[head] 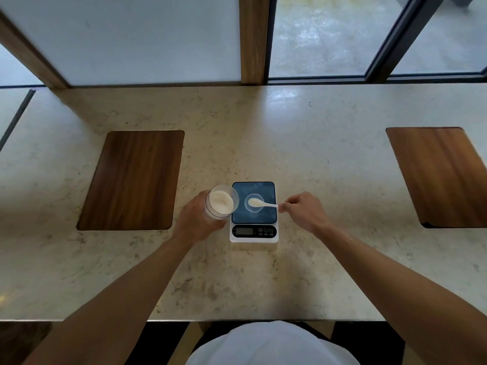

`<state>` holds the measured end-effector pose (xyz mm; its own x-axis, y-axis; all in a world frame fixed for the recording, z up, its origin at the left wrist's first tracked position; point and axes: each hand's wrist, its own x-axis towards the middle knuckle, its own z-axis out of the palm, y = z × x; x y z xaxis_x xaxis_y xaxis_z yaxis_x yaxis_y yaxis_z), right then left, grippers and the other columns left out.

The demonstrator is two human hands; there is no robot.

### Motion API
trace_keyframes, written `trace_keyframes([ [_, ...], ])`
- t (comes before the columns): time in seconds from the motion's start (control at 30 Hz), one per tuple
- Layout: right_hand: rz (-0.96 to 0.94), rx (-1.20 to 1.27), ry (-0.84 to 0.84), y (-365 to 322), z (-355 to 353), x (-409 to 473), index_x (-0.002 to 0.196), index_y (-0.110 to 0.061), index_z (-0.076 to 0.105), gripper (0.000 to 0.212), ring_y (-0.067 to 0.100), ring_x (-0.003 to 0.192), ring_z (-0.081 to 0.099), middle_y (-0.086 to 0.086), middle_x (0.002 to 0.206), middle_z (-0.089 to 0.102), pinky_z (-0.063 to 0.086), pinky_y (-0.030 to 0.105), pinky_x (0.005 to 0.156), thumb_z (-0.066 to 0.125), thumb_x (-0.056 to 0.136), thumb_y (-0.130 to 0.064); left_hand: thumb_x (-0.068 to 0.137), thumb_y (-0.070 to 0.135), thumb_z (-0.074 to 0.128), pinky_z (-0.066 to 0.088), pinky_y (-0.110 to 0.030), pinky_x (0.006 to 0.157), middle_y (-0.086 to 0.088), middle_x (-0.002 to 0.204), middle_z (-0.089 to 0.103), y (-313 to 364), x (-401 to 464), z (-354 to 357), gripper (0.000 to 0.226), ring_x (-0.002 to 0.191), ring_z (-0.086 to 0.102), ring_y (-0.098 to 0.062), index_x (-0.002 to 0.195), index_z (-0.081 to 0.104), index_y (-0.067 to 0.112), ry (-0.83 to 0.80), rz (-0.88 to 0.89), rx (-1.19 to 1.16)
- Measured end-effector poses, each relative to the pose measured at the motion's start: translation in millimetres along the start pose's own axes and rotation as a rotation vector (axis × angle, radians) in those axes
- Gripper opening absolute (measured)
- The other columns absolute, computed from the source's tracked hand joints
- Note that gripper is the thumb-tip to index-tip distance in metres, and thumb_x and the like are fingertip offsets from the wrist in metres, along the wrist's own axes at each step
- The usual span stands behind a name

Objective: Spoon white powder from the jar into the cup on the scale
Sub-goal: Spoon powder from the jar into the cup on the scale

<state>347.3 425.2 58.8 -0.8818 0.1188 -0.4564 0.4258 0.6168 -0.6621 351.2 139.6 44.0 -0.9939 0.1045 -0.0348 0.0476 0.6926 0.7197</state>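
A small white scale (254, 234) with a dark blue platform stands on the stone counter in front of me. On the platform sits a small clear cup (254, 209). My right hand (303, 213) pinches the handle of a white spoon (263, 204), whose bowl, heaped with white powder, hovers over the cup. My left hand (196, 219) grips a clear jar (220, 202) of white powder, open and tilted, just left of the scale.
Two dark wooden inlays are set in the beige counter (316, 154), one at the left (133, 180) and one at the right (442, 175). Windows and a wooden post rise behind the counter's far edge. The near edge runs just in front of my body.
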Motion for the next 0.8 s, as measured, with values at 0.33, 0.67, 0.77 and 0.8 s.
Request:
trace_keyframes([
  [0.33, -0.076, -0.075, 0.046, -8.9, 3.8, 2.5, 0.08, -0.016, 0.081, 0.021, 0.006, 0.04, 0.047, 0.005, 0.063, 0.073, 0.037, 0.015, 0.036, 0.063, 0.09, -0.021, 0.062, 0.034, 0.09, 0.051, -0.033, 0.081, -0.002, 0.115, 0.066, 0.2, -0.4, -0.3, 0.074, 0.097, 0.062, -0.019, 0.125, 0.054, 0.019, -0.003, 0.008, 0.0],
  [0.67, -0.201, -0.198, 0.1, -15.1, 4.0, -7.6, 0.081, -0.009, 0.08, 0.026, 0.011, 0.045, 0.054, 0.004, 0.062, 0.07, 0.039, 0.018, 0.042, 0.061, 0.095, -0.019, 0.062, 0.038, 0.09, 0.053, -0.037, 0.083, 0.0, 0.117, 0.066, -2.1, -0.5, 0.3, 0.077, 0.1, 0.062, -0.019, 0.127, 0.053, 0.02, -0.008, 0.003, -0.001],
  [0.77, -0.259, -0.271, 0.122, -16.7, 4.0, -9.6, 0.08, -0.007, 0.081, 0.028, 0.015, 0.049, 0.059, 0.004, 0.063, 0.07, 0.049, 0.027, 0.049, 0.061, 0.095, -0.02, 0.062, 0.038, 0.089, 0.053, -0.039, 0.083, 0.001, 0.116, 0.066, -2.4, -1.1, -0.4, 0.076, 0.099, 0.062, -0.019, 0.126, 0.053, 0.021, -0.012, -0.01, 0.003],
  [0.8, -0.28, -0.297, 0.129, -16.9, 3.7, -10.5, 0.08, -0.007, 0.081, 0.028, 0.017, 0.051, 0.061, 0.004, 0.063, 0.07, 0.052, 0.03, 0.053, 0.06, 0.095, -0.02, 0.062, 0.038, 0.089, 0.053, -0.04, 0.083, 0.001, 0.116, 0.066, -2.4, -1.1, -0.5, 0.076, 0.099, 0.062, -0.02, 0.126, 0.053, 0.021, -0.013, -0.012, 0.005],
])
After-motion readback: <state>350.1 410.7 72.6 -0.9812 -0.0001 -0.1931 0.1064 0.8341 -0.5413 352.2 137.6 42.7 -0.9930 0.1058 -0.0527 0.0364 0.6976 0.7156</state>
